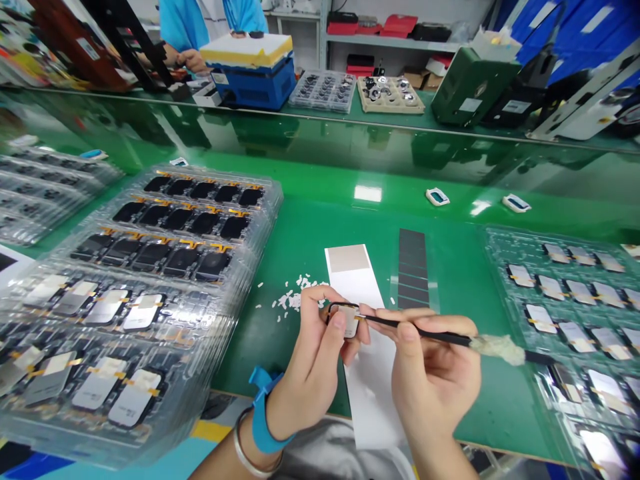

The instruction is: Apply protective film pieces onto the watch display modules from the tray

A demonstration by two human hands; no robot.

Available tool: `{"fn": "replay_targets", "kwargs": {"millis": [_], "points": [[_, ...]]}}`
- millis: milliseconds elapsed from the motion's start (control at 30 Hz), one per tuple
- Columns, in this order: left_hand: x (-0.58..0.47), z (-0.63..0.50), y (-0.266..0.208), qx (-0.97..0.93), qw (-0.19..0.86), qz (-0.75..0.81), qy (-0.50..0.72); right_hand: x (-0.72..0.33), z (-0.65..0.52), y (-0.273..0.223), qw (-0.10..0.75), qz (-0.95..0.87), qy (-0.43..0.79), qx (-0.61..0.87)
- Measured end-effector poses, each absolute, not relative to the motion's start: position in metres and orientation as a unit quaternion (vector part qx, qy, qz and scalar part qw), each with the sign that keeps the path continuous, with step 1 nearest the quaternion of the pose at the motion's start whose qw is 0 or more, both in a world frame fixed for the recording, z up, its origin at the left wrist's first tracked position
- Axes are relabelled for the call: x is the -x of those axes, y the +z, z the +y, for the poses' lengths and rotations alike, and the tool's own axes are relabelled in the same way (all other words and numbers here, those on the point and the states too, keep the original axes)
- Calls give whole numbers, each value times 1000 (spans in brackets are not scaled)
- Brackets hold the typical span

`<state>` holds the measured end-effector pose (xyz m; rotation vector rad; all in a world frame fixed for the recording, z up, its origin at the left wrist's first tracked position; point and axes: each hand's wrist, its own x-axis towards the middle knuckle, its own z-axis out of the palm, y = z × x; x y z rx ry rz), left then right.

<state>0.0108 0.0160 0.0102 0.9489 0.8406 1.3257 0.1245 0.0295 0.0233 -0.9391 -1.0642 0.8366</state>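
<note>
My left hand (320, 353) holds a small watch screen module (351, 325), pinched between thumb and fingers. Its pale back faces me, with a black rim and a bit of orange flex. In my right hand (435, 373) are slim black tweezers (445, 337), gripped like a pen, their tip touching the module's right edge. Fluffy pale wrapping surrounds the tweezers' rear part. Under both hands lies a white strip of paper (367, 387) with a greyish-beige patch at its far end. Small white scraps (291, 298) are scattered beside my left hand.
Stacked clear trays (235, 267) of screen modules stand at left; another tray (505, 253) with silver-backed modules is at right. A sheet of dark strips (413, 267) lies beyond my right hand. Across the raised shelf, a person in blue sleeves (245, 17) sits behind a blue machine (265, 83).
</note>
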Motion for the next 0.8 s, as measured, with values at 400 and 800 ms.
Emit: {"fn": "replay_targets", "kwargs": {"millis": [400, 800], "points": [[-13, 15, 10, -438, 569, 364, 593, -124, 30, 21, 694, -488, 378, 370], [-6, 0, 16, -453, 513, 424, 593, -139, 50, 53, 678, -448, 390, 433]]}}
